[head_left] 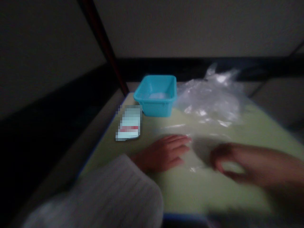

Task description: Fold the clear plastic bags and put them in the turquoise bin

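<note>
My left hand lies palm down with its fingers stretched out and slightly spread. Beneath its fingertips is a thin, flat, clear plastic bag on the yellow-green tabletop, its outline hard to make out. To the right, my right hand is blurred; its fingers curl round toward the thumb in a loop, close to the bag's right side. Whatever those fingertips pinch, if anything, cannot be made out.
Toward the back stands a turquoise plastic basket with something whitish inside. A crumpled heap of clear plastic bags lies right of it. Left of the basket is a pixelated, phone-like flat object. The table has a blue edge; walls rise behind.
</note>
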